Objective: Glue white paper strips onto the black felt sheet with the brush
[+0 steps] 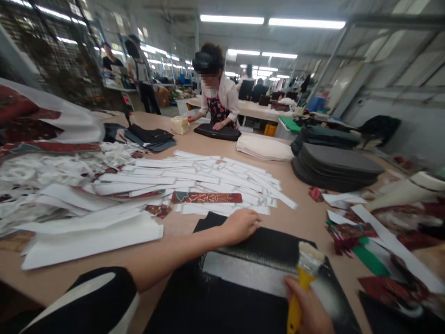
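My right hand (pixel 309 306) is wrapped round the yellow handle of a paintbrush (pixel 303 278), its pale bristles pointing away from me. A black sheet (pixel 194 301) lies in front of me, with a shiny whitish wet-looking strip (pixel 243 271) across it. My left hand (pixel 241 225) rests over the far part of the sheet. Its fingers are curled together, and what they hold, if anything, is hidden. Just beyond it, a red patterned strip (pixel 206 197) lies on many white strips (pixel 194 174).
White offcuts (pixel 69 171) heap up on the left. Dark stacked panels (pixel 337 167) and cream sheets (pixel 264 147) are on the right, near coloured scraps (pixel 375 241). Across the table (pixel 288 208), a person (pixel 219 97) handles a black piece (pixel 217 131).
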`<state>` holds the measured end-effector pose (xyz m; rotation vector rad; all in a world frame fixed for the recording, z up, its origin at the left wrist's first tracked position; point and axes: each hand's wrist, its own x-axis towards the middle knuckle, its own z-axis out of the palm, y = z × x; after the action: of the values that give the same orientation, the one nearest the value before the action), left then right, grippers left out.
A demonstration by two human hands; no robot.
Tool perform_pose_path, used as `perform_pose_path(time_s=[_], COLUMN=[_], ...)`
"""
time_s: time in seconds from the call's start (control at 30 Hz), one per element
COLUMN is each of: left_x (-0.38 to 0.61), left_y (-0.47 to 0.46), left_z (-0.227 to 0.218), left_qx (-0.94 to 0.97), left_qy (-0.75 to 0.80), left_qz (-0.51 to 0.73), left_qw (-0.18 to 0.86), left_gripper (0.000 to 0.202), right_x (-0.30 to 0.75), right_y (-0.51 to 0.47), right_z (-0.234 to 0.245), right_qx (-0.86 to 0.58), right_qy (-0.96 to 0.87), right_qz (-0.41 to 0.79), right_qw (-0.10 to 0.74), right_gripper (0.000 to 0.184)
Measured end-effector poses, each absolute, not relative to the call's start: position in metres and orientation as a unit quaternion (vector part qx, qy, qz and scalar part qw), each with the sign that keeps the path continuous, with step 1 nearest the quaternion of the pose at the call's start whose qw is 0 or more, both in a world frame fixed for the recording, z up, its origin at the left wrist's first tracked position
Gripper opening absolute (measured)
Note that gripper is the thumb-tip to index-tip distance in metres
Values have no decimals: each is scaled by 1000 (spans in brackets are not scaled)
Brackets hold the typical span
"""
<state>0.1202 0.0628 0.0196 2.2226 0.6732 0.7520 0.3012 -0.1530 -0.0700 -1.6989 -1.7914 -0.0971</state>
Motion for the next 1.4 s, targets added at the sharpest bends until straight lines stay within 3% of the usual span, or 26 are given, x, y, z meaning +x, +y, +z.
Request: perform_pose_path(time_s=[0.13, 0.27, 0.33, 0.53, 0.77, 0.9, 1.0, 1.23, 1.3, 1.4], left_x=[40, -8, -13, 4, 12, 10, 9, 9, 9, 9], left_y=[-14, -49, -55, -64, -62, -56, -55, -55, -57, -59], left_z=[-6, -28, -30, -24, -32, -34, -34, -38, -36, -32], left_qx=[959, 962, 955, 949, 938, 910, 907, 910, 912, 914], left_qy=[173, 208, 219, 247, 260, 265, 282, 285, 289, 299], left_qz=[145, 178, 200, 198, 231, 319, 312, 295, 282, 263], left_qw=[169, 26, -5, -12, -4, -17, -26, -62, -72, -78], left_gripper=[19, 23, 24, 28, 15, 19, 20, 26, 26, 25], right_x=[299, 277, 258, 200, 251, 264, 229, 172, 184, 226], right_y=[-154, -135, -116, -66, -87, -116, -119, -92, -94, -105], right_z=[-46, 2, 24, 50, 43, 24, 5, -13, -17, -22], right_qx=[-638, -594, -567, -563, -646, -711, -701, -723, -710, -695], right_qy=[-711, -770, -786, -751, -672, -647, -683, -679, -692, -681], right_qz=[-86, -66, -29, 149, 80, 40, -6, -88, -64, 22], right_qw=[283, 225, 243, 312, 353, 273, 206, 89, 117, 227], right_gripper=[37, 35, 30, 24, 27, 25, 16, 19, 23, 24])
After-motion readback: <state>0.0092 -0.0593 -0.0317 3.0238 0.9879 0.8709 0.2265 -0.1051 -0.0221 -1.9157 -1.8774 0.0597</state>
